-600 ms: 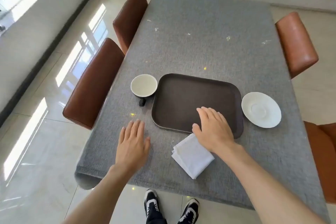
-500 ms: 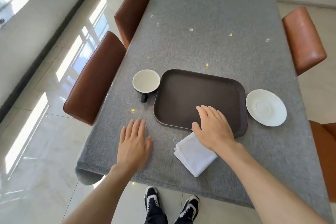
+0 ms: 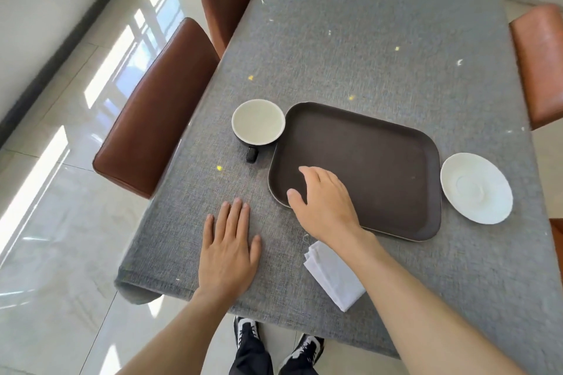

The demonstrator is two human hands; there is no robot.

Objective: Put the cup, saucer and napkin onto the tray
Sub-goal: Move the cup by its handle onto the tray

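A dark brown tray lies empty on the grey tablecloth. A black cup with a pale inside stands against the tray's left edge, handle toward me. A white saucer sits just off the tray's right edge. A folded white napkin lies near the table's front edge, partly under my right forearm. My right hand hovers over the tray's near left corner, fingers apart and pointing toward the cup, holding nothing. My left hand rests flat on the cloth, left of the napkin.
Brown leather chairs stand along the table's left side and right side. The grey tablecloth stretches far back beyond the tray. My feet show below the table's front edge.
My right hand has slid left across the tray, from its near middle edge to the near left corner, uncovering more of the napkin. The left hand stays flat.
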